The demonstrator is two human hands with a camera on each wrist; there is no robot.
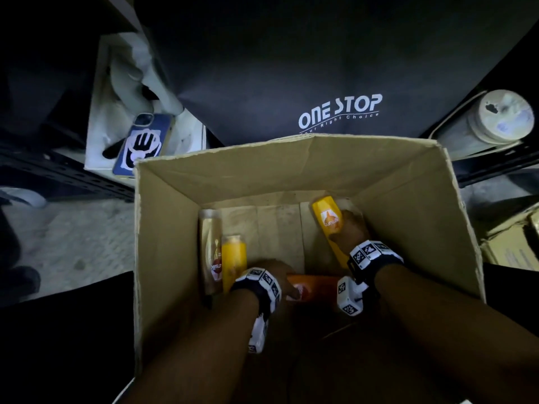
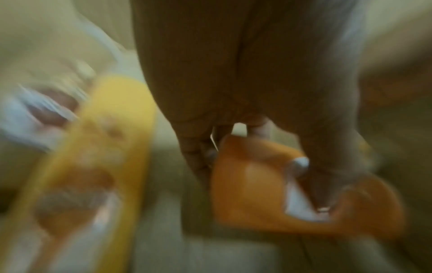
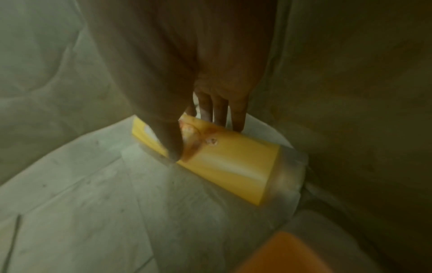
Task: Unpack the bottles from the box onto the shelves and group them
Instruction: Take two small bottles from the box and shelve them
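Note:
An open cardboard box [image 1: 163, 228] holds several bottles lying on its floor. My right hand [image 1: 351, 228] grips a yellow bottle [image 1: 328, 217] at the box's far right, thumb on one side and fingers [image 3: 219, 112] on the other. My left hand [image 1: 277, 275] reaches low in the box and curls round an orange bottle [image 1: 318, 287], thumb and fingers [image 2: 194, 151] either side of it. At the left of the box lie a gold bottle [image 1: 211, 246] and a second yellow bottle [image 1: 233, 258], side by side. The left wrist view is blurred.
Dark cloth printed ONE STOP [image 1: 339, 109] hangs behind the box. A phone [image 1: 140, 144] lies on a white box [image 1: 105, 112] at the back left. A pale cylindrical container [image 1: 493, 118] sits on a dark shelf at the right. More cartons [image 1: 510, 243] stand right of the box.

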